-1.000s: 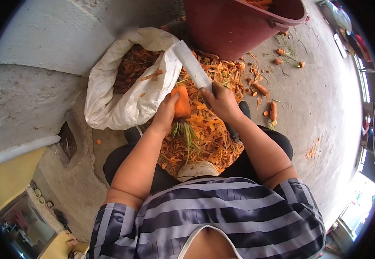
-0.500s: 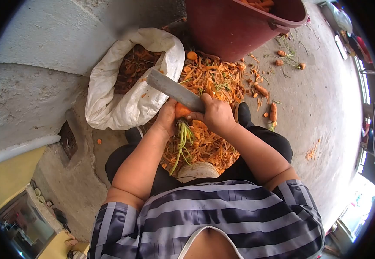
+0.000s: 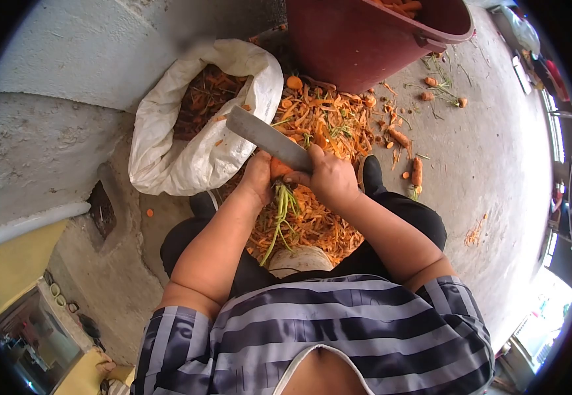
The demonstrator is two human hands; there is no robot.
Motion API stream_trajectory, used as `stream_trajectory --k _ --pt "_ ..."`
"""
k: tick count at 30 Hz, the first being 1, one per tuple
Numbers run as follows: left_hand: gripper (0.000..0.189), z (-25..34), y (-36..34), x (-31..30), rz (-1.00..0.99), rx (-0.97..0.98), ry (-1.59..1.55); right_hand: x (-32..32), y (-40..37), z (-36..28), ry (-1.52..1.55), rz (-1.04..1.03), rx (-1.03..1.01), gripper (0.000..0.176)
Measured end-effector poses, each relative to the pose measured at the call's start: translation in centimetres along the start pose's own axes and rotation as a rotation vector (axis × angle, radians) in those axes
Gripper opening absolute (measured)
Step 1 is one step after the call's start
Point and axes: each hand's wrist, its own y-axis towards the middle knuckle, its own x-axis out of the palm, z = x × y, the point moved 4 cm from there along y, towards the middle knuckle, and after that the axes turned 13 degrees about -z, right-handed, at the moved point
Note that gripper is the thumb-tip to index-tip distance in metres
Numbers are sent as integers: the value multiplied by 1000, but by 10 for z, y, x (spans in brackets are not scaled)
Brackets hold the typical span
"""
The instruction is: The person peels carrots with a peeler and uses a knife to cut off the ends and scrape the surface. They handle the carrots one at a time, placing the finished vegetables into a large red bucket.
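Observation:
My left hand (image 3: 258,176) is closed around a carrot (image 3: 279,168), whose green stems (image 3: 281,220) hang down toward my lap. In my right hand (image 3: 332,176) is a knife (image 3: 267,141) with a broad grey blade pointing up and left, lying over the carrot. The right fingers wrap the handle, and the thumb reaches to the carrot near its stem end. Much of the carrot is hidden by the blade and my hands. Below both hands, a heap of orange carrot peelings (image 3: 332,224) covers the floor between my legs.
An open white sack (image 3: 161,155) holding peelings stands at the left. A large red tub (image 3: 358,49) with carrots inside is ahead. Loose carrots (image 3: 417,171) and scraps lie on the concrete floor (image 3: 490,151) to the right. A grey wall (image 3: 49,138) rises at the left.
Both hands, the knife and the carrot stay nearly in place. The carrot has turned or tilted slightly, with less of its orange side showing and its stems shifted a little.

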Motion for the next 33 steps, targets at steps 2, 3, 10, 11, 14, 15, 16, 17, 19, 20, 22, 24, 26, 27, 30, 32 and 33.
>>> stream_trajectory --k 2,3,10,11,14,15,16,17,19,20,22,24,26,27,30,32,33 --pt "37 -2 1 1 63 40 26 10 -2 2 7 -33 52 54" --pt "37 -6 1 -1 105 17 17 15 -4 0 9 -29 44 53" --pt "40 5 -3 14 -4 -40 -70 -2 5 11 323 -105 23 51" --pt "40 13 -14 30 -191 -60 -48 -7 9 18 431 -113 27 51" --pt "39 18 -10 13 -219 83 71 -5 16 38 883 -235 7 43" --pt "39 23 -13 16 -300 138 254 -26 1 24 897 -137 -39 34" --pt "42 29 -17 18 -378 193 438 -21 3 27 988 -209 15 33" --pt "46 32 -21 21 -454 246 621 -12 5 33 1079 -284 72 33" --pt "56 29 -23 24 -319 257 882 0 5 40 1185 -437 169 39" --pt "62 26 -23 24 -247 259 1007 -2 5 37 1086 -435 58 41" --pt "56 26 -22 29 -165 402 1116 -15 5 24 882 -429 -165 46" --pt "48 29 -27 37 -89 496 1311 -23 3 19 694 -320 -207 56" --pt "41 29 -28 43 -59 645 1363 -27 3 16 543 -304 -159 61" --pt "41 28 -28 43 -45 674 1380 -26 4 16 496 -256 -154 62" --pt "40 28 -32 47 -42 710 1358 -14 7 23 303 -243 -44 55" --pt "40 29 -33 48 -59 691 1345 -17 4 17 324 -179 -106 49" --pt "41 28 -33 45 -79 665 1340 -18 3 15 299 -174 -126 48"
